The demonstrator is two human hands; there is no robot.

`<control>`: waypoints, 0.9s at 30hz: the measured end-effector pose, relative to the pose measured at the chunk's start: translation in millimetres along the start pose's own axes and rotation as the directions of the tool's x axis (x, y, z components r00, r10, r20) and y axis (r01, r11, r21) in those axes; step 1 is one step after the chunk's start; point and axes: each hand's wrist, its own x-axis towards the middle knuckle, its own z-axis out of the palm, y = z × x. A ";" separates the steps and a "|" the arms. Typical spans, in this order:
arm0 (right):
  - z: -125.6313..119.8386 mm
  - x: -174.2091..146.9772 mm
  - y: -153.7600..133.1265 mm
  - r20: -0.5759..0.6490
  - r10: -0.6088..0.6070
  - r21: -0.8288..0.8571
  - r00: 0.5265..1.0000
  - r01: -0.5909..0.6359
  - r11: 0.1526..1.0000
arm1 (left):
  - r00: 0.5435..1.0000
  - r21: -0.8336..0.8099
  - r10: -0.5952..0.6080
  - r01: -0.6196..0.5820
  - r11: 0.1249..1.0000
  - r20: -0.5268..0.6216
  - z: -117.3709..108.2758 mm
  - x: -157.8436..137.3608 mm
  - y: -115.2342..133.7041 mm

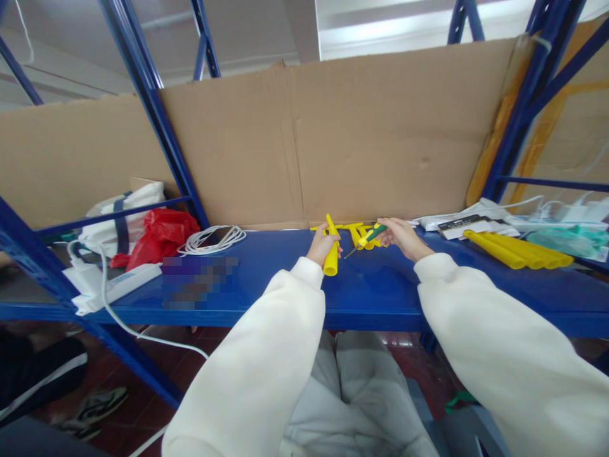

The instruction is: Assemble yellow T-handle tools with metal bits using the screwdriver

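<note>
My left hand (322, 245) is closed around a yellow tapered plastic tube (331, 261), whose wide open end faces me. In my right hand (398, 236) is a screwdriver (372, 235) with a green and yellow handle. Its thin dark shaft points left and down toward the tube, and a small gap seems to lie between them. Behind and between my hands, several yellow plastic pieces (356, 236) lie on the blue shelf (280, 273), partly covered by the screwdriver and my fingers.
Several yellow tubes (518, 251) lie to the right beside white packets (471, 219) and a green plastic bag (568, 240). On the left are a coiled white cable (214, 240), a red bag (164, 235) and a power strip (121, 289). Cardboard (380, 139) walls the back.
</note>
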 end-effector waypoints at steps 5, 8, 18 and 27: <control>-2.0 0.7 0.1 0.015 0.089 -0.164 0.996 -0.085 0.983 | 1.000 0.041 0.002 -0.002 0.999 0.013 0.2 -3.0 3.2; -3.5 0.4 2.0 0.070 0.204 -0.312 0.976 -0.173 0.934 | 1.000 0.054 -0.002 0.001 0.999 0.012 0.7 -4.4 4.0; -7.3 14.5 19.7 0.184 0.406 -0.517 0.895 -0.263 0.815 | 0.996 0.150 0.082 -0.085 0.985 0.023 2.1 6.8 -6.0; -12.9 18.1 24.0 0.246 0.352 -0.567 0.903 -0.161 0.808 | 0.993 0.269 0.119 -0.121 0.956 0.024 4.7 24.9 -26.9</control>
